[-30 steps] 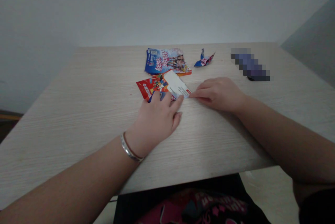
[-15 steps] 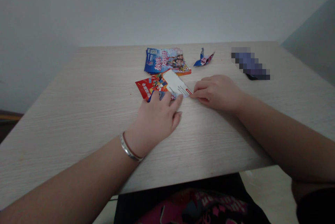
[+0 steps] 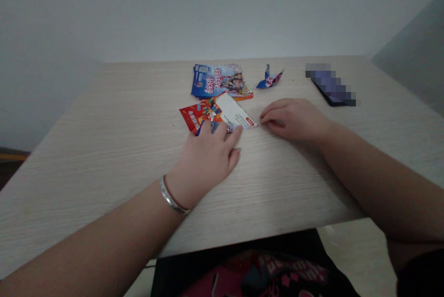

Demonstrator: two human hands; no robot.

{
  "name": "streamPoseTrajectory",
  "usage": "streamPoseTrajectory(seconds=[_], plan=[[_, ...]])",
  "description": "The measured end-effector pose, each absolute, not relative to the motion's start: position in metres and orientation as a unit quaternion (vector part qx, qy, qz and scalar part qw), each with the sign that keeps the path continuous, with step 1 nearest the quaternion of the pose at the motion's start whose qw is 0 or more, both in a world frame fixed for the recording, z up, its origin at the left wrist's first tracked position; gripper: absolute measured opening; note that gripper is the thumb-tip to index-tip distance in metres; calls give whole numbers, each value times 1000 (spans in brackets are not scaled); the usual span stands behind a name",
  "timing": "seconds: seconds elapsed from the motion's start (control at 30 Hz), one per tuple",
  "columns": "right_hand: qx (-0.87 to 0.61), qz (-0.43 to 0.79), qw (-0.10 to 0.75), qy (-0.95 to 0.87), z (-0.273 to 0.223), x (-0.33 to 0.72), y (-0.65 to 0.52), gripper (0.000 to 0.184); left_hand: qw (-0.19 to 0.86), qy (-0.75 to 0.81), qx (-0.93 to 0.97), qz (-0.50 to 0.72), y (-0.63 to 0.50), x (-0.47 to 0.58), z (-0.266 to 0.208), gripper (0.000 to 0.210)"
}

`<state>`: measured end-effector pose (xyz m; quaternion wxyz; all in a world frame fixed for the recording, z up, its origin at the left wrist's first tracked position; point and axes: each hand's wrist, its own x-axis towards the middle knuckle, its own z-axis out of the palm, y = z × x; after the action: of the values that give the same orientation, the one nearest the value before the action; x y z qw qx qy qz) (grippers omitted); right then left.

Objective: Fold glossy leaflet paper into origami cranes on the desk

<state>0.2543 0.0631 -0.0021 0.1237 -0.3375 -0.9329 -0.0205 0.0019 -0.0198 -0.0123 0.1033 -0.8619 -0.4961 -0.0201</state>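
Note:
A partly folded paper flyer (image 3: 233, 111), red and orange with a white panel, lies on the table in front of me. My left hand (image 3: 211, 156), with a silver bangle at the wrist, rests on its near edge, fingers spread and pressing it down. They cover part of a blue printed strip there. Just off the flyer's right corner is my right hand (image 3: 294, 119), its fingers bent and the thumb and fingertips close to the corner. A small gap seems to separate them, and nothing shows between the fingertips.
Behind the flyer lies a stack of blue printed flyers (image 3: 218, 79). A folded paper crane (image 3: 269, 80) stands to its right. Farther right is a dark phone (image 3: 331, 91), partly blurred out. The pale wooden table (image 3: 114, 149) meets a wall at the back.
My right hand has moved slightly right, off the flyer's right corner, which it was touching before. My left hand stays in place on the flyer.

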Motion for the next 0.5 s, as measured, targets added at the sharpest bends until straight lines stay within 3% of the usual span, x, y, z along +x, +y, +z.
streamPoseTrajectory(seconds=[0.1, 0.5], plan=[[-299, 1, 176, -938, -7, 249, 61, 27, 103, -495, -863, -18, -20, 2, -12, 50], [-276, -50, 119, -953, -9, 240, 61, 26, 94, -499, -861, -16, -21, 2, -10, 50]])
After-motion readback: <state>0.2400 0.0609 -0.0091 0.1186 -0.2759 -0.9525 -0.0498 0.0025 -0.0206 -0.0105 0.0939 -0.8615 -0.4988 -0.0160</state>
